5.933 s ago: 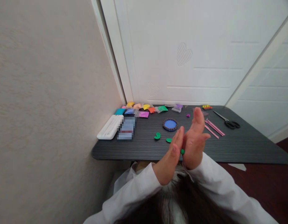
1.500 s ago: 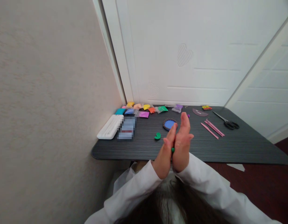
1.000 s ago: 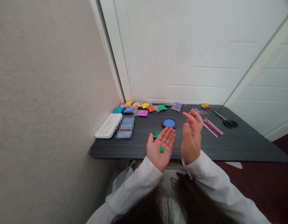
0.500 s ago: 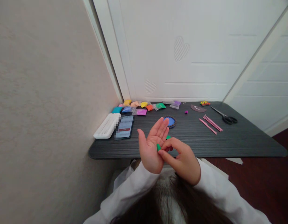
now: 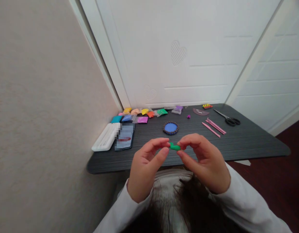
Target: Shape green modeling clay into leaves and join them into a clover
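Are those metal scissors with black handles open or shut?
Shut: the black-handled metal scissors have their blades together in one narrow strip.

The light is soft — the white door (image 5: 200, 48) looks bright, the floor (image 5: 272, 171) dark. Little squares blur the phone (image 5: 127, 135).

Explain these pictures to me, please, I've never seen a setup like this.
There's no machine here: a person works with bare hands, and one camera worn on their head looks forward and down. The right hand pinches one end of a small green piece; the left hand has its fingertips at the other end, though its grip is hard to tell. On the dark table lie a blue disc with a bumpy brown rim, colourful packets, pink tools, scissors and a phone.
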A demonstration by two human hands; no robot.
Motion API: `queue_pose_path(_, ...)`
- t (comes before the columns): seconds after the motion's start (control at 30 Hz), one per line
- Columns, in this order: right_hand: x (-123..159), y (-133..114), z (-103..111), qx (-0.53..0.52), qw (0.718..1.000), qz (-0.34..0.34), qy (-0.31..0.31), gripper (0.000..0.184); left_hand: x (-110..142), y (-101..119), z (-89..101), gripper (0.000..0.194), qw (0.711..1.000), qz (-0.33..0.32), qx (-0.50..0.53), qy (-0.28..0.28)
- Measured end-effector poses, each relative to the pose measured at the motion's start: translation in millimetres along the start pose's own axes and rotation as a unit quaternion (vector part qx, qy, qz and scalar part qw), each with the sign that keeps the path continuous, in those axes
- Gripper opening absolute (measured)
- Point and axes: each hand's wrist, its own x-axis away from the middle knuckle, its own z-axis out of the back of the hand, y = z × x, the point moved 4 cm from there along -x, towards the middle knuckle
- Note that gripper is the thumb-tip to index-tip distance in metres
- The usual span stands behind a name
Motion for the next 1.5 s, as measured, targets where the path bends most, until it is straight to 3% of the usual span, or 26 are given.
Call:
queue_pose_path(0.23,4.5,-22.3,2.7,0.014,0.997,0.07,-0.007,0.034,14.0,25.4,-1.7,0.017,0.988,-0.066,-0.137,-0.003)
queue_pose_path(0.53,6.3,-23.7,6.6,0.027,0.998,0.036,-0.043,0.03,17.9,31.6,-4.7,0.021,0.989,-0.098,-0.113,-0.01)
queue_pose_path(0.93,7.4,-23.8,3.0,0.02,1.0,0.016,-0.016,0.026,18.8,27.4,-5.5,0.021,0.991,-0.102,-0.088,0.0)
queue_pose_path(1.2,8.9,-20.2,2.9,0.038,0.999,0.005,0.019,0.019,21.3,30.6,-9.4,0.02,0.982,-0.155,-0.105,-0.002)
queue_pose_path(1.5,10.5,-18.8,0.6,0.037,0.999,0.005,0.01,0.018,21.3,25.0,-7.2,0.028,0.984,-0.135,-0.116,0.01)
